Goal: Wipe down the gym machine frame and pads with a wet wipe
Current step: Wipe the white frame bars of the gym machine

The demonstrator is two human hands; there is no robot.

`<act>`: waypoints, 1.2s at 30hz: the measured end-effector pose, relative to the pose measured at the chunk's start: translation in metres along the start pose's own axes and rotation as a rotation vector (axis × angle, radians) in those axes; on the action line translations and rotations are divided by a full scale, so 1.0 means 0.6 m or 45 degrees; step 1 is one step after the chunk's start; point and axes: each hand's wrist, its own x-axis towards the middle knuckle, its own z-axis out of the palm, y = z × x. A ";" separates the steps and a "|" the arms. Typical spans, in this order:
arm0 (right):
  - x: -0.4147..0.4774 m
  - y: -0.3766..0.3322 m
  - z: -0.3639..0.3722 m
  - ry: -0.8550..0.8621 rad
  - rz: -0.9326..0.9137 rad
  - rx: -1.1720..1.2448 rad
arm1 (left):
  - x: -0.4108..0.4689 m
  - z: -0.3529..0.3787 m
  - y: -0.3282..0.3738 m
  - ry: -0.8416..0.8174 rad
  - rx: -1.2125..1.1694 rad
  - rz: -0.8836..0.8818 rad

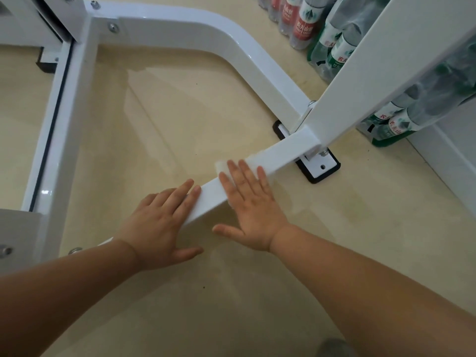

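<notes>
Left hand point(157, 222) lay flat on the low white frame bar point(209, 199), fingers straight and close together, thumb spread toward 3 o'clock. Right hand point(248, 210), just beside it at 3 o'clock, pressed flat on the wet wipe point(221, 167), fingers straight and slightly apart. The wipe lay draped over the bar, its edge showing past the fingertips at 12 o'clock. Toward 2 o'clock the bar met a black-edged foot plate point(322, 170) on the beige floor point(180, 112) and a slanted upright post point(373, 73). Bottled water packs point(296, 21) stood at 1 o'clock.
</notes>
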 end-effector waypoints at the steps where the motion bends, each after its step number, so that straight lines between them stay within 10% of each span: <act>1: 0.002 0.006 -0.001 -0.010 -0.079 -0.023 | 0.000 0.000 0.000 -0.005 -0.004 0.002; 11: 0.037 0.136 -0.064 0.021 0.591 0.105 | -0.003 0.001 -0.004 -0.026 -0.072 0.012; 21: 0.029 -0.043 -0.022 -0.165 -0.106 -0.028 | -0.047 -0.008 -0.016 -0.033 -0.268 -0.179; 30: 0.037 -0.004 -0.042 -0.090 0.499 0.034 | -0.196 -0.043 -0.029 -0.202 0.112 -0.150; 36: 0.025 -0.220 0.000 -0.243 -0.058 -0.009 | -0.289 -0.064 -0.053 -0.394 0.221 0.037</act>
